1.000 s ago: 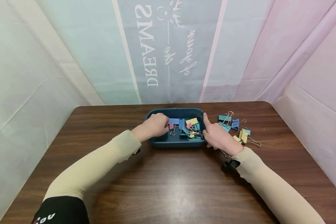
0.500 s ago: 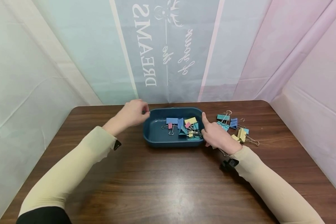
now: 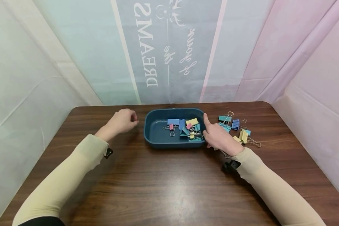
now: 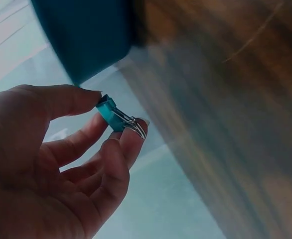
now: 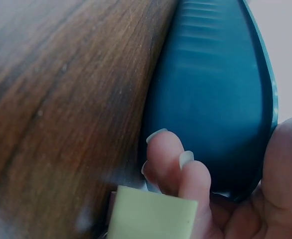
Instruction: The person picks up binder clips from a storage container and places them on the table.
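My left hand is left of the dark teal tray, over the table. Its thumb and fingertips pinch a small teal binder clip with silver wire handles, seen in the left wrist view. My right hand holds the tray's right end, with one digit along the rim and curled fingertips low at the outer wall. A yellow binder clip shows close by those fingers in the right wrist view. Inside the tray, blue, pink, yellow and teal binder clips gather mostly toward the right.
Right of the tray, a loose group of larger binder clips lies on the wooden table, among them a blue one and a yellow one. A printed curtain hangs behind the table's back edge.
My left hand has come out of the tray and moved left past its end, then lowered slightly. The right hand has stayed at the tray's right end.
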Action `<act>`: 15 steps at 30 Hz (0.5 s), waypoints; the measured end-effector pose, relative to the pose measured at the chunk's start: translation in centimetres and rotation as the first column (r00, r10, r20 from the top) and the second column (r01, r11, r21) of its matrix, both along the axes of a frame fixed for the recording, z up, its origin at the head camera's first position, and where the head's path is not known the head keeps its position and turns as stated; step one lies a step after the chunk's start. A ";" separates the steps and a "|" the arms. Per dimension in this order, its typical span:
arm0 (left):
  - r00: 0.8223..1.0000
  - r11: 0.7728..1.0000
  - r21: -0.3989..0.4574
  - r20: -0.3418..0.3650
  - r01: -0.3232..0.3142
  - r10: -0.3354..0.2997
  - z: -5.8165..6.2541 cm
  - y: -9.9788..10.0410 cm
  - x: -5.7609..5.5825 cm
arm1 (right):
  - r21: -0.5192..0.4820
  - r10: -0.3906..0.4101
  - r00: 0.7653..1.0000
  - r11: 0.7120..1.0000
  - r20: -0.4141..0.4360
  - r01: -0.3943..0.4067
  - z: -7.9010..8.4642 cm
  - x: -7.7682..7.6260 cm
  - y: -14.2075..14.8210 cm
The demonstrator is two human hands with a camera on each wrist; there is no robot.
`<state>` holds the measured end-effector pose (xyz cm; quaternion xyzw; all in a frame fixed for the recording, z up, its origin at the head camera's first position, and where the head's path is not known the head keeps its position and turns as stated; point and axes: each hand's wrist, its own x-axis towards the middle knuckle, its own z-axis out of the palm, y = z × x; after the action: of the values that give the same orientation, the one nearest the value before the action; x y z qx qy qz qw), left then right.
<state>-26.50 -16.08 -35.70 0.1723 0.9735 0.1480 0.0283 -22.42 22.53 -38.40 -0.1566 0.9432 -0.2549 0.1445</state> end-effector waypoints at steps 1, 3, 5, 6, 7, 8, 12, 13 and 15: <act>1.000 1.000 -0.005 0.012 -0.001 0.002 -0.4 -0.1 0.0 | 0.000 0.000 1.000 1.000 -0.001 0.000 0.0 0.0 0.0; 0.999 1.000 -0.014 0.038 0.005 -0.005 -0.9 -0.1 -0.1 | 0.000 0.005 1.000 1.000 -0.003 -0.005 -0.1 0.1 0.0; 0.998 1.000 -0.027 0.061 0.010 -0.008 -1.4 -0.1 -0.1 | 0.001 0.008 1.000 1.000 -0.007 -0.008 0.0 0.1 0.0; 0.997 0.999 -0.032 0.071 0.013 -0.011 -1.6 -0.1 -0.1 | 0.002 0.007 1.000 1.000 -0.008 -0.007 0.0 0.2 0.0; 0.997 0.999 -0.038 0.080 0.017 -0.014 -1.8 0.0 -0.2 | 0.002 0.008 1.000 1.000 -0.011 -0.008 0.0 0.2 -0.1; 0.996 0.999 -0.042 0.089 0.017 -0.013 -2.0 0.0 -0.2 | 0.001 0.008 1.000 1.000 -0.012 -0.008 0.0 0.2 -0.1; 0.994 0.999 -0.050 0.110 0.017 -0.011 -2.4 0.2 -0.1 | -0.003 0.010 1.000 1.000 -0.018 -0.010 0.0 0.2 -0.1; 0.994 0.999 -0.052 0.112 0.016 -0.010 -2.4 0.3 -0.1 | -0.004 0.012 1.000 1.000 -0.020 -0.012 0.0 0.2 0.0; 0.993 0.998 -0.057 0.114 0.012 -0.006 -2.5 0.3 -0.1 | -0.004 0.013 1.000 1.000 -0.020 -0.013 0.1 0.2 0.0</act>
<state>-26.61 -15.79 -38.17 0.1671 0.9733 0.1294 0.0894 -22.20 22.53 -38.31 -0.1656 0.9430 -0.2545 0.1362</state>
